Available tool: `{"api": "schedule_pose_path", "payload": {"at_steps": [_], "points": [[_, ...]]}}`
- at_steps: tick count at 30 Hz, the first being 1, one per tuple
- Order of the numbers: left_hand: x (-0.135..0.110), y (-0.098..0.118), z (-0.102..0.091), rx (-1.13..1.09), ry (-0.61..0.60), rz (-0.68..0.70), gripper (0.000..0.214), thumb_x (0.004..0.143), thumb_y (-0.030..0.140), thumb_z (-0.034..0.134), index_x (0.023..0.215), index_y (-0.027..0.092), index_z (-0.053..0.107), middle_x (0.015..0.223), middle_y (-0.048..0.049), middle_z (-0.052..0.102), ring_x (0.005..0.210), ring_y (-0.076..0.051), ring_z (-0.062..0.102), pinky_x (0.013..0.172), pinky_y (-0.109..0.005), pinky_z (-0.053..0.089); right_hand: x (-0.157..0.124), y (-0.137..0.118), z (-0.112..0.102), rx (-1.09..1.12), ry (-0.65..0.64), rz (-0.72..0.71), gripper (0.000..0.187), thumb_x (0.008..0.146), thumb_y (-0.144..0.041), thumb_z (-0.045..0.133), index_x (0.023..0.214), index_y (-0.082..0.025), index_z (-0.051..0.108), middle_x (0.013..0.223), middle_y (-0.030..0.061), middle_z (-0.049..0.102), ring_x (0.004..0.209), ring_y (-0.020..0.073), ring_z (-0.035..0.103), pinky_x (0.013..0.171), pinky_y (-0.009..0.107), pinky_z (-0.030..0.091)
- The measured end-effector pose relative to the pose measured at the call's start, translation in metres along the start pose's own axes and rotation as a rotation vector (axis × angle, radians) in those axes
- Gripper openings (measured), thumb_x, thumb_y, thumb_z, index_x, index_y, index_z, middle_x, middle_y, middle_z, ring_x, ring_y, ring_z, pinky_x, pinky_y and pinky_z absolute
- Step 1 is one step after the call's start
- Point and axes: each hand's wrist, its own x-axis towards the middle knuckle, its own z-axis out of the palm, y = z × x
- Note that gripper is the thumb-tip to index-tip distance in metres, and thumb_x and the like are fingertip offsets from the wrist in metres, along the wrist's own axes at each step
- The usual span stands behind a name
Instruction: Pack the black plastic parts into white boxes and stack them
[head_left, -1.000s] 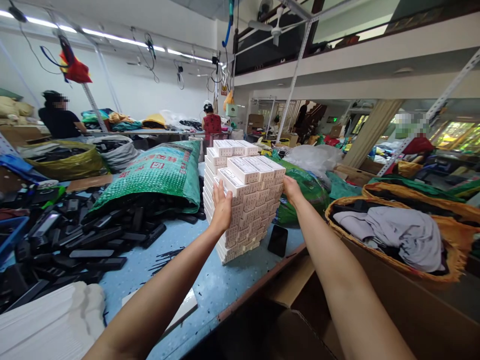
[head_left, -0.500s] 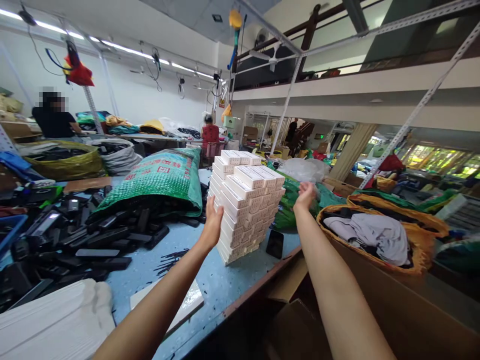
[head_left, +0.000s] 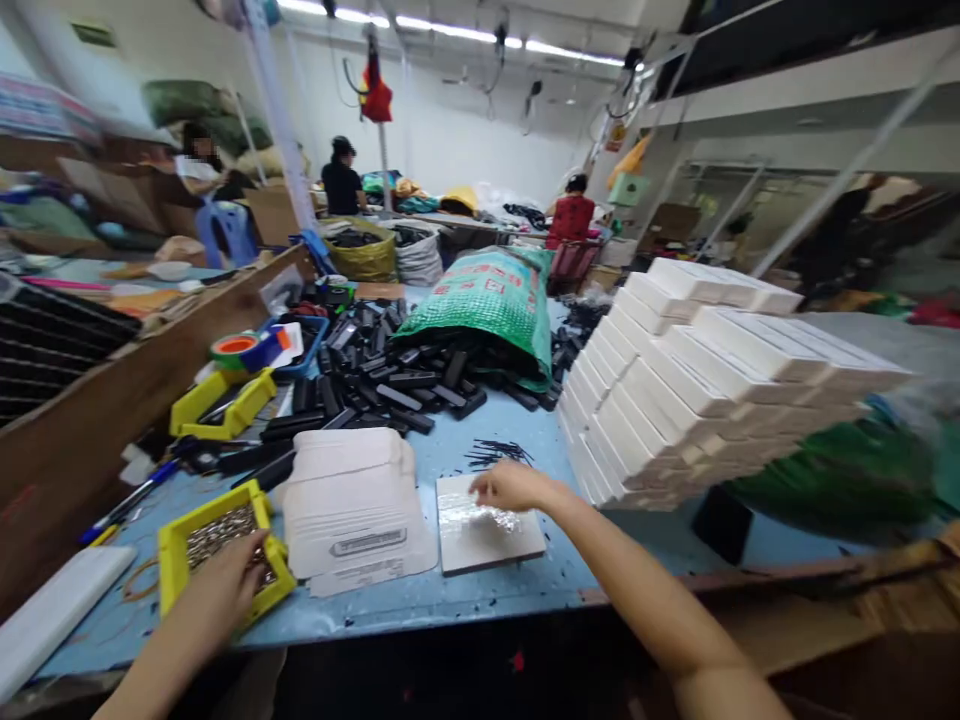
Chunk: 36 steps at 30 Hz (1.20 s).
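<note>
My left hand [head_left: 231, 580] reaches into a yellow bin [head_left: 169, 545] of small shiny metal pieces [head_left: 225, 532]; its fingertips are partly hidden among them. My right hand [head_left: 516, 487] is over a white square slab [head_left: 487, 555] with a glossy, reflecting top. Its fingers are bent together and blurred, and anything between them is too small to make out. Between my hands lies a stack of flat white cartons [head_left: 352, 490] with a printed drawing on the top one. Thin black strips [head_left: 499, 454] lie just behind the slab.
A tall stepped stack of small white boxes [head_left: 660, 400] stands at the right, beside a dark phone-like object [head_left: 721, 525]. Black plastic pieces [head_left: 405, 380] spill from a green woven sack [head_left: 487, 300]. Another yellow bin [head_left: 225, 400] and tape rolls sit at left. Several people work farther back.
The view has swung left. My hands have left the sides of the box stack; the left is now at the yellow bin, the right over the white slab.
</note>
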Motion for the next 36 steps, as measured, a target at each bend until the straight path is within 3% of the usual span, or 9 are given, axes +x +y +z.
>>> {"api": "schedule_pose_path", "payload": {"at_steps": [5, 9, 13, 19, 22, 24, 27, 30, 36], "points": [[-0.009, -0.014, 0.013, 0.256, -0.025, 0.020, 0.045, 0.074, 0.020, 0.042, 0.116, 0.007, 0.053, 0.119, -0.0241, 0.062, 0.107, -0.034, 0.061, 0.096, -0.046, 0.045, 0.141, -0.009, 0.038, 0.156, 0.315, 0.241, 0.038, 0.091, -0.022, 0.045, 0.127, -0.015, 0.056, 0.125, 0.0125, 0.060, 0.119, 0.0235, 0.054, 0.101, 0.034, 0.039], [-0.015, -0.013, 0.005, 0.381, -0.163, -0.065, 0.026, 0.077, 0.015, 0.040, 0.089, 0.011, 0.062, 0.093, -0.0202, 0.068, 0.090, -0.032, 0.065, 0.085, -0.043, 0.047, 0.177, -0.011, 0.059, 0.293, 0.377, 0.341, 0.043, 0.082, -0.015, 0.055, 0.125, -0.010, 0.055, 0.124, 0.0186, 0.057, 0.120, 0.0285, 0.051, 0.104, 0.040, 0.035], [-0.017, -0.010, -0.005, 0.293, -0.233, -0.121, 0.026, 0.084, 0.022, 0.036, 0.072, 0.019, 0.059, 0.080, -0.0123, 0.069, 0.079, -0.027, 0.065, 0.075, -0.036, 0.047, 0.131, 0.016, 0.059, 0.454, 0.396, 0.360, 0.048, 0.069, -0.009, 0.062, 0.116, -0.015, 0.060, 0.119, 0.0117, 0.058, 0.110, 0.0255, 0.057, 0.101, 0.040, 0.039], [-0.017, -0.013, -0.019, 0.107, -0.007, -0.175, 0.031, 0.079, 0.044, 0.044, 0.076, 0.021, 0.064, 0.089, -0.0105, 0.072, 0.089, -0.030, 0.065, 0.082, -0.039, 0.047, -0.020, 0.045, 0.069, 1.047, 0.322, 0.300, 0.045, 0.063, -0.029, 0.077, 0.105, -0.020, 0.066, 0.103, 0.0052, 0.068, 0.093, 0.0223, 0.063, 0.083, 0.035, 0.050], [-0.021, 0.012, -0.013, -0.150, 0.187, -0.330, 0.030, 0.074, 0.047, 0.054, 0.083, 0.021, 0.067, 0.093, -0.0085, 0.072, 0.092, -0.030, 0.065, 0.084, -0.040, 0.049, -0.064, 0.041, 0.088, 1.466, 0.568, 0.414, 0.038, 0.061, -0.041, 0.079, 0.091, -0.020, 0.068, 0.089, 0.0030, 0.068, 0.082, 0.0194, 0.063, 0.076, 0.032, 0.050], [-0.026, 0.054, 0.007, -0.560, 0.233, -0.494, 0.034, 0.068, 0.050, 0.065, 0.086, 0.021, 0.069, 0.083, -0.0062, 0.073, 0.082, -0.025, 0.067, 0.078, -0.037, 0.052, -0.070, 0.027, 0.096, 1.616, 0.772, 0.443, 0.032, 0.065, -0.043, 0.076, 0.085, -0.022, 0.065, 0.082, -0.0002, 0.066, 0.077, 0.0174, 0.063, 0.072, 0.031, 0.051], [-0.034, 0.135, 0.052, -1.235, -0.007, -0.571, 0.040, 0.054, 0.045, 0.081, 0.078, 0.016, 0.070, 0.073, -0.0056, 0.072, 0.068, -0.019, 0.066, 0.072, -0.032, 0.055, -0.056, -0.009, 0.093, 1.706, 0.915, 0.317, 0.023, 0.072, -0.040, 0.069, 0.083, -0.024, 0.057, 0.071, -0.0043, 0.059, 0.067, 0.0137, 0.060, 0.068, 0.030, 0.051], [-0.039, 0.198, 0.088, -1.561, -0.185, -0.627, 0.039, 0.054, 0.037, 0.086, 0.083, 0.014, 0.072, 0.076, -0.0063, 0.073, 0.070, -0.014, 0.066, 0.073, -0.026, 0.054, -0.037, -0.043, 0.076, 1.698, 0.978, 0.122, 0.019, 0.075, -0.038, 0.063, 0.085, -0.025, 0.053, 0.063, -0.0063, 0.052, 0.057, 0.0109, 0.053, 0.062, 0.028, 0.049], [-0.037, 0.217, 0.095, -1.597, -0.220, -0.578, 0.033, 0.060, 0.036, 0.084, 0.080, 0.015, 0.069, 0.074, -0.0051, 0.072, 0.067, -0.013, 0.066, 0.069, -0.024, 0.054, -0.018, -0.065, 0.055, 1.664, 1.042, 0.070, 0.016, 0.079, -0.039, 0.054, 0.083, -0.024, 0.049, 0.064, -0.0060, 0.047, 0.057, 0.0107, 0.051, 0.063, 0.030, 0.048]]}}
